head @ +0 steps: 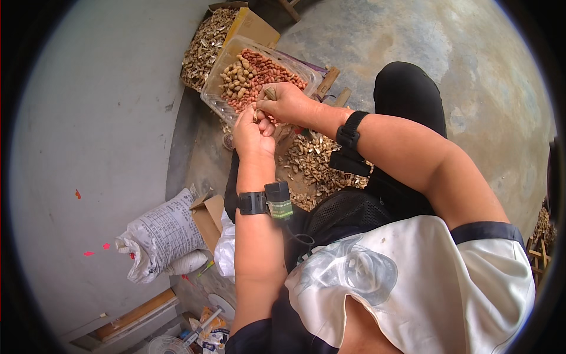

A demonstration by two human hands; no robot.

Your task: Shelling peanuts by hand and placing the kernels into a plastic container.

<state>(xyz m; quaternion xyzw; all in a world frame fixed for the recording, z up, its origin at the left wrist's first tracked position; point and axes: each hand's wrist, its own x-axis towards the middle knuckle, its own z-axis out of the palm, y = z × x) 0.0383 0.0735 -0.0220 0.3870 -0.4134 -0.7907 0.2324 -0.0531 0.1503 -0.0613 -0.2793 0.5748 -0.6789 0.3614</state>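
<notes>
My right hand (283, 102) grips a small tan piece, which looks like a wooden or bamboo tool (270, 92), between thumb and fingers. Close against it, my left hand (256, 130) pinches a peanut or piece of shell (255, 114) at its fingertips; the fingers partly hide it. Both hands are over the near edge of a clear plastic tub (213, 99). Red-skinned shelled peanuts (265, 66) fill much of the tub, with a heap of unshelled peanuts (239, 76) on its left side.
A cardboard box (254, 28) of shells stands behind the tub. More peanut shells (311, 159) lie on the floor between my legs. A wooden stool leg (328, 82) shows beside the tub. Printed woven sacks (166, 234) rest by the wall at left, near a white fan (170, 345).
</notes>
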